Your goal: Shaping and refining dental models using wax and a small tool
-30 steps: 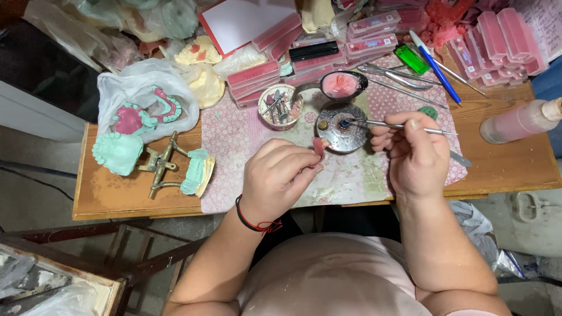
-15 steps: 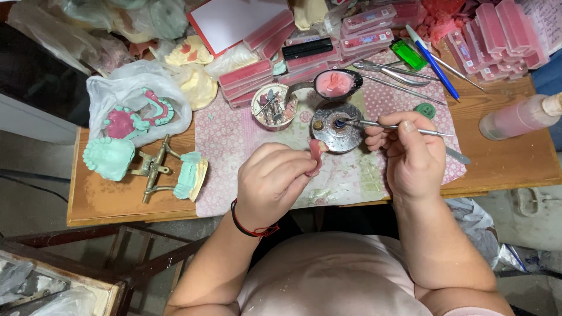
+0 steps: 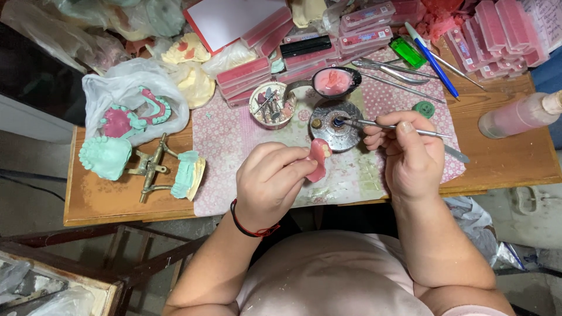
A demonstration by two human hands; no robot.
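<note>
My left hand grips a pink wax denture piece with pale teeth, held over the patterned mat. My right hand pinches a thin metal wax tool whose tip rests at the small round metal burner just beyond the denture. A red cord bracelet sits on my left wrist. A black spoon-like dish of pink wax lies behind the burner.
A brass articulator with green casts stands at the left. A white bag of pink and green models, a small pot of tools, pink wax boxes, a green lighter, a blue pen and a pink bottle crowd the wooden table.
My left hand has turned slightly, so more of the pink denture piece shows between its fingers. The right hand keeps the tool tip at the burner.
</note>
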